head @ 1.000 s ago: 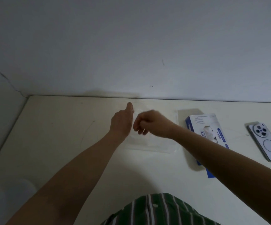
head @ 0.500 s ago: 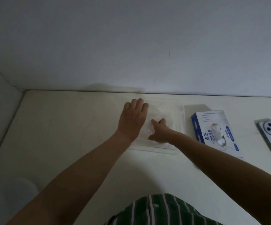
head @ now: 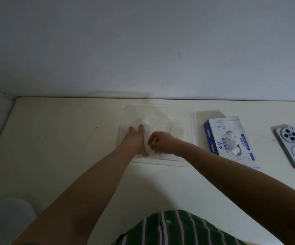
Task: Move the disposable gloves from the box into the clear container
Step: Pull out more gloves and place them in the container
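The clear container (head: 193,121) lies on the table near the wall, holding a crumpled heap of thin translucent gloves (head: 156,122). My left hand (head: 136,137) reaches into the container's near left part, its fingers stretched out flat on the gloves. Just to its right, my right hand (head: 161,141) has curled fingers that pinch glove film over the container's near side. The blue and white glove box (head: 229,138) lies flat to the right of the container, with white gloves showing in its oval opening.
A white phone (head: 293,147) lies face down at the far right of the pale table (head: 54,138). The wall runs just behind the container. A striped garment shows at the bottom edge, and a pale rounded object sits at the lower left.
Both hands have drawn back toward the container's near edge. My right hand's fingers have curled up from pressing into a pinch, while my left hand stays flat.
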`<action>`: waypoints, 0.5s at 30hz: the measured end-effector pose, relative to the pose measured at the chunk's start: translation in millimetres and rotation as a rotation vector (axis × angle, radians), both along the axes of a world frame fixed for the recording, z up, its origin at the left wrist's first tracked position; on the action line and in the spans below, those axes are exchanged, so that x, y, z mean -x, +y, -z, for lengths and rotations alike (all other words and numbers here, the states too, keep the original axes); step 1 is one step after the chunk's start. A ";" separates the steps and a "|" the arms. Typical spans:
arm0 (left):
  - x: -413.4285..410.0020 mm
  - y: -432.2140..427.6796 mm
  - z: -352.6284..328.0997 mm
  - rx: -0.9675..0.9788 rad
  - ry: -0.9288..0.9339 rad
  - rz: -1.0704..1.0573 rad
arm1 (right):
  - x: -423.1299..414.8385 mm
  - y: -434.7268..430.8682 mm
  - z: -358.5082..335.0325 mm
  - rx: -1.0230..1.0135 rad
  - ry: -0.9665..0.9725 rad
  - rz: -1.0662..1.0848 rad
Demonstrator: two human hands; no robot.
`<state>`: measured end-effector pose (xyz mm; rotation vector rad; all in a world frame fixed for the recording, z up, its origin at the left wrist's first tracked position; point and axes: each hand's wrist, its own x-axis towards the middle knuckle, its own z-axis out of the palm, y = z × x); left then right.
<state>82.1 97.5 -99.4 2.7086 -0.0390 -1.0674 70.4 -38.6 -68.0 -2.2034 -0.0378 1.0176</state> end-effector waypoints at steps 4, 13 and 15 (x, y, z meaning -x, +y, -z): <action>0.2 -0.7 5.7 -0.031 -0.006 0.013 | -3.1 -9.6 0.0 0.338 0.236 -0.163; -0.4 -1.7 12.5 -0.074 -0.008 0.052 | -17.7 -0.2 15.2 0.058 0.116 0.177; 0.3 -1.8 13.1 -0.068 0.000 0.046 | -18.2 -6.5 20.9 0.276 0.038 0.158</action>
